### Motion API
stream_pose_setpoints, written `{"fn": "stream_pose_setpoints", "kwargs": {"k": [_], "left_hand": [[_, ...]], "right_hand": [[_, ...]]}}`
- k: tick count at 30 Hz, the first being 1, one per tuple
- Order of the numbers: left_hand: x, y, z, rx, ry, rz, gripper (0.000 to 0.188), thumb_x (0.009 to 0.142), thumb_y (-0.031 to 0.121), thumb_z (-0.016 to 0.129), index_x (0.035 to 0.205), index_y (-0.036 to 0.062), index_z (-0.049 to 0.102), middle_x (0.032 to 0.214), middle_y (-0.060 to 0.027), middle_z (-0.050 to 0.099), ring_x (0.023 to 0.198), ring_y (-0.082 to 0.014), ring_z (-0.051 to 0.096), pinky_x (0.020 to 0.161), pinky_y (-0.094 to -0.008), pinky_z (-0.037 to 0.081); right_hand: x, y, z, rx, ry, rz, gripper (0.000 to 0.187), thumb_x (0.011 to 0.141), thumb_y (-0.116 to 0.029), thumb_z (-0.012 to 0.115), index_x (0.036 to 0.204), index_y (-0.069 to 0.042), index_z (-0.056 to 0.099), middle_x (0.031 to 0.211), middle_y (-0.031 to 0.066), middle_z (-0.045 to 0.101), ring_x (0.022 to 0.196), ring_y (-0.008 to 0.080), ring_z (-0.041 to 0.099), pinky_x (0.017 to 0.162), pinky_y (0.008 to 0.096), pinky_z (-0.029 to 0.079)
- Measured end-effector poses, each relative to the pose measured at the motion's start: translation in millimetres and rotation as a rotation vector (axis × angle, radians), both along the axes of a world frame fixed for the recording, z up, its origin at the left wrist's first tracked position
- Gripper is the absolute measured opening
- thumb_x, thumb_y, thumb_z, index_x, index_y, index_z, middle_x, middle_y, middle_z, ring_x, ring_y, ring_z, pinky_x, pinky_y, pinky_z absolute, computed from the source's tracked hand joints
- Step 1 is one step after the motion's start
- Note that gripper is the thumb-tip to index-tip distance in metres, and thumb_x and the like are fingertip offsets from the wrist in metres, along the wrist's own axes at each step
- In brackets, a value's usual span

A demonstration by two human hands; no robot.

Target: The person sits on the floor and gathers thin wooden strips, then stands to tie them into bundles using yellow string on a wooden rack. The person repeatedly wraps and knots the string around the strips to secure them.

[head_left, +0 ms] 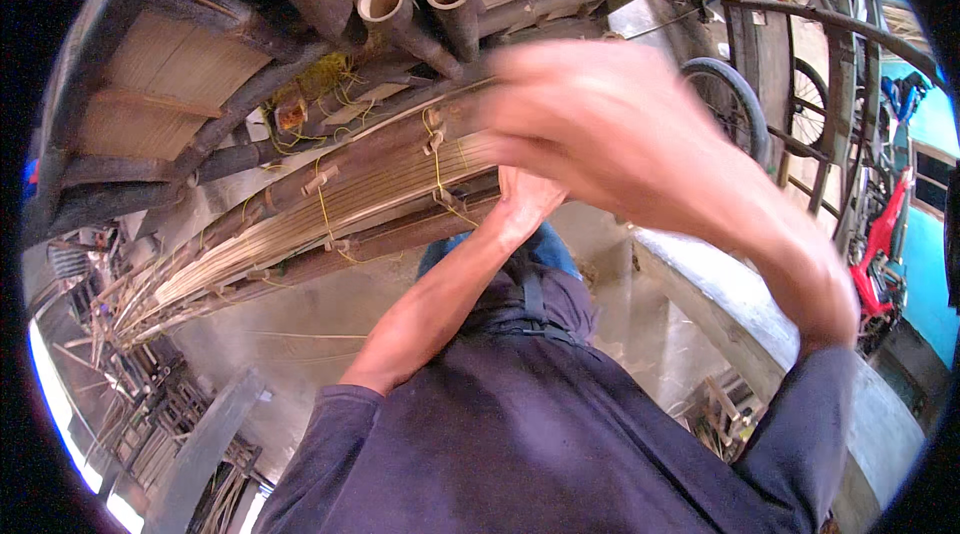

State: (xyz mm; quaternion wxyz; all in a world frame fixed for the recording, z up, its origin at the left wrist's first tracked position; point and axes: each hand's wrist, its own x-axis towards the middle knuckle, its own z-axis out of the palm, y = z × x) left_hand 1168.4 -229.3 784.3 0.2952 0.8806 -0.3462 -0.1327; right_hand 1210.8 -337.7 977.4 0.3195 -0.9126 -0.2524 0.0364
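Observation:
A long bundle of thin pale bamboo strips (380, 189) lies in a trough between two dark poles, the near pole (400, 239) and the far pole. Thin yellow cords (323, 204) cross it at intervals. My right hand (525, 94), smeared by motion, is over the right end of the bundle, and its fingers cannot be made out. Below it, my left hand (532, 192) is close to the bundle's right end. The right forearm covers its fingers, so whatever either hand holds is hidden.
Two cut bamboo tubes (384, 2) stand beyond the trough, near a tangle of yellow cord (325, 79). A bicycle wheel (725, 99) and a red motorbike part (883, 244) are at right. Scrap wood (170, 424) piles up at lower left, and a pale ledge (720, 274) runs alongside my right.

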Motion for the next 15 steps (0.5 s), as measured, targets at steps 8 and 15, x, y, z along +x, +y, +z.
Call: {"fn": "stream_pose_setpoints", "kwargs": {"k": [8, 15], "left_hand": [[-2.2, -12.4, 9.0, 0.141, 0.054, -0.038, 0.023, 0.091, 0.03, 0.05, 0.095, 0.0127, 0.064, 0.082, -0.0141, 0.064, 0.076, -0.0354, 0.061, 0.063, -0.0428, 0.049], [10.9, -13.8, 8.1, -0.328, 0.321, 0.065, 0.028, 0.094, 0.028, 0.05, 0.097, 0.0045, 0.063, 0.089, -0.0095, 0.068, 0.08, -0.021, 0.064, 0.071, -0.0354, 0.049]], "right_hand": [[28.1, -51.3, -177.5, 0.513, 0.148, -0.31, 0.03, 0.094, -0.026, 0.048, 0.108, 0.0, 0.053, 0.089, 0.0111, 0.061, 0.079, 0.0213, 0.058, 0.074, 0.0344, 0.048], [-159.4, 7.7, -202.5, 0.173, 0.474, -0.301, 0.014, 0.086, -0.015, 0.05, 0.087, -0.003, 0.056, 0.073, 0.0198, 0.061, 0.073, 0.0393, 0.062, 0.064, 0.0473, 0.049]]}}
